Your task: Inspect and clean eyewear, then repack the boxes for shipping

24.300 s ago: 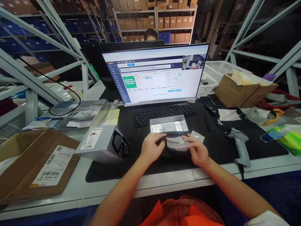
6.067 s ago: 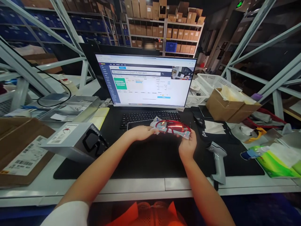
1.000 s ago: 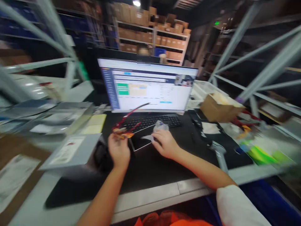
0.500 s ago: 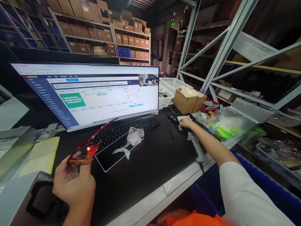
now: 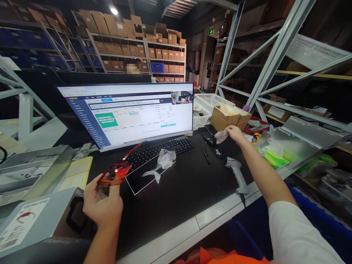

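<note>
My left hand (image 5: pixel 106 201) is closed around a pair of red glasses (image 5: pixel 117 172); one long arm with a dark tip sticks out toward the keyboard. Fingers cover part of the frame. On the far right of the desk, my right hand (image 5: pixel 233 132) pinches a crumpled, pale translucent plastic bag (image 5: pixel 221 136) just above the computer mouse (image 5: pixel 209 139) and its black mouse pad (image 5: pixel 220 152). Another crumpled whitish bag (image 5: pixel 166 158) lies on a dark, white-edged panel (image 5: pixel 139 183) between the hands.
A monitor (image 5: pixel 143 110) stands behind the keyboard (image 5: pixel 154 152). A pen (image 5: pixel 206 154) and a grey barcode scanner (image 5: pixel 237 174) lie at the right. An open cardboard box (image 5: pixel 224 119) and white baskets (image 5: pixel 202 115) stand behind. At left is a grey box (image 5: pixel 38 223). A person is beyond the monitor.
My right hand has risen from the mouse pad with the pale plastic bag hanging from its fingers. My left hand still holds the glasses. The view has turned slightly left.
</note>
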The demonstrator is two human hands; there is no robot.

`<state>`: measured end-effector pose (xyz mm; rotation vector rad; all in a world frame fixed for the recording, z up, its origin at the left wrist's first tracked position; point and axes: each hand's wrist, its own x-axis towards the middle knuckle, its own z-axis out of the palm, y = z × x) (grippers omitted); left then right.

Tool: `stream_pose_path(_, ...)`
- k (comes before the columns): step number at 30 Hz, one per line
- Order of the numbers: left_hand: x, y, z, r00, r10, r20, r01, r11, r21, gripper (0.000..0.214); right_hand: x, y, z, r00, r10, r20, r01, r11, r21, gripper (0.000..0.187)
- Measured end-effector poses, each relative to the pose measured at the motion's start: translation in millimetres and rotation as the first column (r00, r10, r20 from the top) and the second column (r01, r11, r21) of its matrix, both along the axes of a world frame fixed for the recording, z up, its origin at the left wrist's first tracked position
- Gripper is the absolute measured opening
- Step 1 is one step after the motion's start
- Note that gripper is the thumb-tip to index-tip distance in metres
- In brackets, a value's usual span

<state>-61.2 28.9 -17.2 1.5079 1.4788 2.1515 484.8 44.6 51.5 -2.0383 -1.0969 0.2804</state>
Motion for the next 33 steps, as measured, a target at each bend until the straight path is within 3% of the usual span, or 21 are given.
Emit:
stream_pose_path(3,-1,-14,18.6,0.978,0.028,-0.206,-0.009,0.996,0.09,0.038,-33,-4,27.0,0.982,0.135,-0.13,-0.114,0.982,0.153,0.023)
stream_pose_path(7,8,-38,65.1,0.816,-0.188,-0.546,0.221,0.975,-0.006,0.028,-94,-17,61.5,0.859,0.434,-0.272,-0.347,0.884,0.313,0.033)
stream_pose_path(10,18,-51,103.6,0.661,-0.347,-0.665,0.376,0.92,-0.106,0.028,-140,-26,76.7,0.634,0.656,-0.409,-0.498,0.751,0.433,0.035)
stream_pose_path(12,25,-55,123.5,0.595,-0.381,-0.708,0.388,0.907,-0.163,0.03,-168,-28,79.5,0.445,0.746,-0.494,-0.544,0.664,0.513,0.033)
stream_pose_path(14,30,-57,135.9,0.553,-0.379,-0.742,0.359,0.912,-0.199,0.031,-194,-28,77.4,0.37,0.772,-0.516,-0.539,0.631,0.558,0.032)
stream_pose_path(19,35,-53,138.5,0.497,-0.479,-0.724,0.373,0.871,-0.32,0.034,-245,-34,63.9,0.503,0.785,-0.362,-0.591,0.618,0.519,0.032)
stream_pose_path(25,42,-39,124.8,0.422,-0.587,-0.691,0.397,0.805,-0.441,0.041,-273,-61,59.8,0.288,0.833,-0.472,-0.737,0.508,0.446,0.034)
stream_pose_path(28,50,-35,120.7,0.409,-0.618,-0.671,0.446,0.777,-0.444,0.043,-284,-67,62.0,0.31,0.816,-0.488,-0.69,0.546,0.475,0.032)
stream_pose_path(31,54,-33,116.2,0.462,-0.628,-0.627,0.473,0.772,-0.424,0.048,-293,-69,61.8,0.375,0.796,-0.475,-0.582,0.601,0.548,0.031)
stream_pose_path(33,55,-33,112.6,0.528,-0.619,-0.581,0.462,0.784,-0.415,0.057,-296,-70,60.4,0.419,0.815,-0.4,-0.538,0.577,0.615,0.028)
